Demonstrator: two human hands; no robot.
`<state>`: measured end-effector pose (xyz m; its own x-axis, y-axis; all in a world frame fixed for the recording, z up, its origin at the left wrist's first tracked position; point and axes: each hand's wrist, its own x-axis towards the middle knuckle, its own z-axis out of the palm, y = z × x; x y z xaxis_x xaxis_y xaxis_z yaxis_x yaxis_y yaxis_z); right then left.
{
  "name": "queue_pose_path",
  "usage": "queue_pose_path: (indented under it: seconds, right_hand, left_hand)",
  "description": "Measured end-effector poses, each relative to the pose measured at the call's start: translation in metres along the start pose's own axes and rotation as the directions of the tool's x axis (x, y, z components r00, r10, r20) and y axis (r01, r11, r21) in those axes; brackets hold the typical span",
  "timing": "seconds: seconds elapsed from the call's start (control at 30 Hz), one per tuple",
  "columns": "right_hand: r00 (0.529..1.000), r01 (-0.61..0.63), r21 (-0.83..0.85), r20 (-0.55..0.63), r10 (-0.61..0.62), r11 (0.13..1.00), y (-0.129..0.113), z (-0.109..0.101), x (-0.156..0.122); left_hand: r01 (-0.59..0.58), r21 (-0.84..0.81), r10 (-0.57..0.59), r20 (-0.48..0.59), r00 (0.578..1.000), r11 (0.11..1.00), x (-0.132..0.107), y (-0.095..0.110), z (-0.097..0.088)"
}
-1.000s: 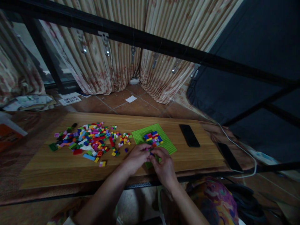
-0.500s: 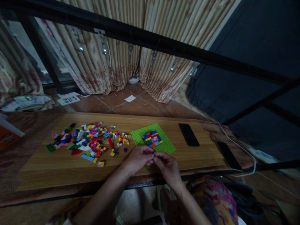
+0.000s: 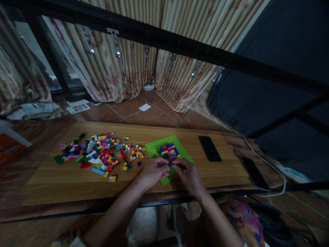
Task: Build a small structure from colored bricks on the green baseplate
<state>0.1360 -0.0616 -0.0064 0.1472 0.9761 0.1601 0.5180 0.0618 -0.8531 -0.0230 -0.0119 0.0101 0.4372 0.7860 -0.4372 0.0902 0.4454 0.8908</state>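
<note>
A green studded baseplate point(image 3: 183, 147) lies on the wooden board, carrying a patch of small multicoloured toy bricks point(image 3: 169, 150). My left hand point(image 3: 155, 172) is over the plate's near left side, its fingers curled round a dark magenta brick point(image 3: 160, 164). Thumb and fingertips of my right hand point(image 3: 189, 175) pinch a small blue brick point(image 3: 171, 164) close to the near edge of the patch. Whether the blue brick touches the patch or the plate is unclear, since fingers cover part of it.
Loose bricks point(image 3: 101, 151) spread over the left of the wooden board point(image 3: 77, 188). A black phone point(image 3: 210, 148) lies right of the plate. Farther right, another phone point(image 3: 254, 172) lies beside a white cable point(image 3: 272, 169). A dark metal bar point(image 3: 180, 39) crosses beyond the board.
My right hand has moved slightly away from my left, towards the brick patch, with the blue brick in its fingertips. More of the plate's near corner shows. The whole view has shifted a little.
</note>
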Motion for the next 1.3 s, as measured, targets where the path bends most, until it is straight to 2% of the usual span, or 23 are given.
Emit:
queue_pose_path:
  seconds: [0.1,0.17,0.37,0.63,0.77,1.03,1.2,1.3]
  right_hand:
    - [0.988,0.115,-0.195,-0.078,-0.132,0.974,0.007,-0.004,0.020]
    - [0.979,0.163,-0.262,-0.075,-0.188,0.951,0.013,-0.005,0.034]
    - [0.960,0.276,-0.358,0.068,-0.270,0.892,0.026,-0.005,0.065]
    - [0.925,0.358,-0.319,0.253,-0.285,0.878,0.022,-0.015,0.079]
    - [0.931,0.338,-0.311,0.247,-0.268,0.888,0.021,-0.014,0.082]
    - [0.963,0.211,-0.221,0.216,-0.163,0.952,0.021,-0.010,0.089]
    - [0.965,0.203,-0.215,0.211,-0.157,0.955,0.021,-0.013,0.089]
    - [0.975,0.194,-0.212,0.152,-0.164,0.958,0.026,-0.016,0.084]
  left_hand:
    - [-0.002,0.031,0.003,-0.027,1.000,1.000,0.003,-0.001,-0.001]
    - [-0.004,0.062,0.006,-0.044,0.999,0.998,0.004,-0.001,-0.003]
    - [-0.024,0.090,0.029,-0.053,0.998,0.996,0.007,-0.001,-0.006]
    - [-0.044,0.132,0.049,-0.032,0.998,0.990,0.009,-0.002,-0.009]
    - [-0.055,0.153,0.059,-0.021,0.998,0.987,0.010,-0.003,-0.009]
    - [-0.053,0.170,0.054,-0.004,0.999,0.984,0.009,-0.004,-0.009]
    - [-0.068,0.175,0.072,-0.016,0.997,0.982,0.010,-0.006,-0.008]
    - [-0.062,0.184,0.068,-0.029,0.997,0.981,0.010,-0.004,-0.008]
